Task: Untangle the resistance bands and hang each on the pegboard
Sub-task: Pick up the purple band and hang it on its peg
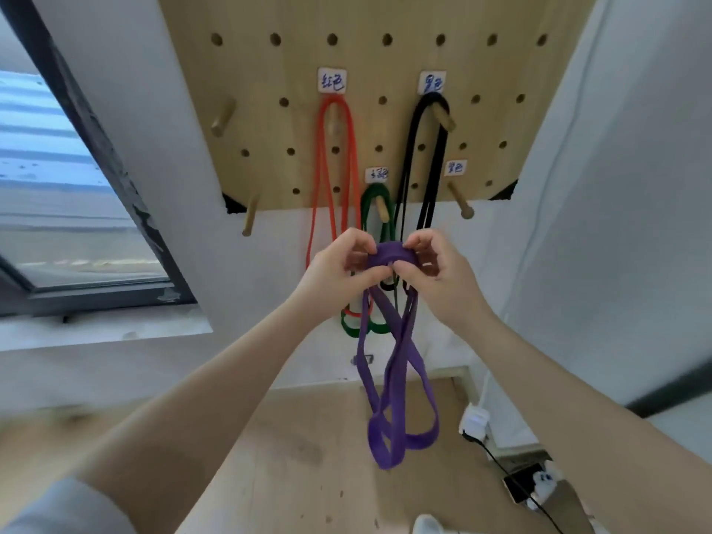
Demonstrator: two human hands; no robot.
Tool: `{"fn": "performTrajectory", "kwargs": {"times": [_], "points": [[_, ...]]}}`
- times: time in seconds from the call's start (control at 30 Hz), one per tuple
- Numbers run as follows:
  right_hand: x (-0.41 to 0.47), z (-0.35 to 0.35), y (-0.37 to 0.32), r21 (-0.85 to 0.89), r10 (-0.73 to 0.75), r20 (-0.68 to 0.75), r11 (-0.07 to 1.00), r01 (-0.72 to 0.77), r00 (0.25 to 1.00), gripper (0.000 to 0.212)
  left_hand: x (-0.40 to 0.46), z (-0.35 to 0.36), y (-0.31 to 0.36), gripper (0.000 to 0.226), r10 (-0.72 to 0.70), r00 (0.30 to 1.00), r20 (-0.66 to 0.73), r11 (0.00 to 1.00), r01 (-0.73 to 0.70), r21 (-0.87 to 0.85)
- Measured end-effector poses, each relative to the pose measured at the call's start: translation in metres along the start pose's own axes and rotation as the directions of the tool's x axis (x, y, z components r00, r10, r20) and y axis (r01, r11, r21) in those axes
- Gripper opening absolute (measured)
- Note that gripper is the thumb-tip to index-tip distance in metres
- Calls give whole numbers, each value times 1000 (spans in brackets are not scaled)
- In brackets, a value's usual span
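2 hands [339,271] [439,275] pinch purple band [389,379]; red [334,156], green [375,210], black [424,156] bands on pegboard [370,17].

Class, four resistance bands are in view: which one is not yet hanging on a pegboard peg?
The purple band: both hands grip it, while the orange, green and black bands hang from pegs.

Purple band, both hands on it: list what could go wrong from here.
1. The purple band hangs in crossed, twisted loops below the left hand and right hand; hung like this, it may stay tangled.
2. The hands work right in front of the green band and black band; a loop could snag one and pull it off its peg.
3. The free peg at the lower right is short and tilted; the band might slip off.
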State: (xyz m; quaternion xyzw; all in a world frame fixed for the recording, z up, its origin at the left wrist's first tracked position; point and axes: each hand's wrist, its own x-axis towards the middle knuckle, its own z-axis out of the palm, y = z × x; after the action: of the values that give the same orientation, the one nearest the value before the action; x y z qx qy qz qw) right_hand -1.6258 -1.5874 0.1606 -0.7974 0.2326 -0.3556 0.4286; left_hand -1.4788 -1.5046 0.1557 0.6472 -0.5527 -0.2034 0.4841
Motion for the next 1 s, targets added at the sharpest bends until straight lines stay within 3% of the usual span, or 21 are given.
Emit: {"fn": "performTrajectory", "kwargs": {"times": [0.13, 0.33, 0.5, 0.77, 0.9, 1.0], "points": [[14, -51, 29, -38, 22, -22, 999, -23, 1000, 30, 37, 45, 13, 24, -22, 998, 62, 1000, 21, 15], [70, -111, 86, -117, 87, -25, 989, -89, 996, 16, 118, 104, 15, 18, -83, 996, 22, 993, 81, 84], [133, -133, 134, -213, 103, 1, 972, -100, 995, 19, 184, 134, -1, 18, -119, 991, -58, 981, 126, 146], [196, -133, 189, -92, 163, -54, 981, -168, 985, 13, 256, 169, -35, 15, -240, 944, -228, 953, 274, 127], [209, -132, 202, -68, 160, -93, 984, -166, 983, 10, 266, 186, -41, 16, -201, 927, -318, 941, 272, 200], [207, -128, 213, -161, 96, -160, 979, -122, 982, 4, 264, 190, -47, 21, -168, 908, -384, 923, 282, 262]]}}
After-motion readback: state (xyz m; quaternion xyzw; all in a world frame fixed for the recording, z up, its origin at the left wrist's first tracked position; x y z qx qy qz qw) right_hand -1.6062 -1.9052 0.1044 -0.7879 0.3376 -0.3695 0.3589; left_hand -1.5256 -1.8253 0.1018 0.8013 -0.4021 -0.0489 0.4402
